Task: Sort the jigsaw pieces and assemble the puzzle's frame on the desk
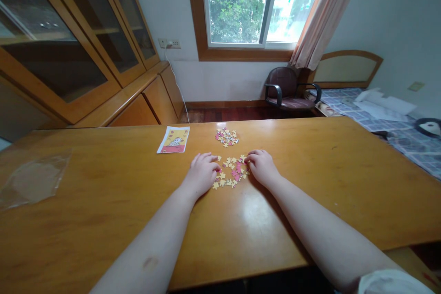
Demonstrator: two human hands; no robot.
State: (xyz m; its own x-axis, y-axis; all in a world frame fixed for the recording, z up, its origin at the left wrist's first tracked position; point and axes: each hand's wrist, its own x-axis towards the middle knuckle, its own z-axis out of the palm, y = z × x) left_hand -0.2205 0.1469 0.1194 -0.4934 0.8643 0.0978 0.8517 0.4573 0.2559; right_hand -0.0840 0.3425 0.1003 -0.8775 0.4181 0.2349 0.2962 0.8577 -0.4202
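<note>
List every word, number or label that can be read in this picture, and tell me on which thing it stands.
No text can be read.
Picture card: a cartoon drawing; any print is too small to read.
Puzzle pieces: patches of colour only, too small to tell.
Window pane: blurred dark shapes, no letters.

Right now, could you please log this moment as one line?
left hand: on near puzzle pieces | right hand: touching same pieces | second pile: beyond, apart | picture card: left, on table

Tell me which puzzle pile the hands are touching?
The nearer, spread-out pile, between the left hand and right hand; the other pile lies farther off, untouched.
</note>
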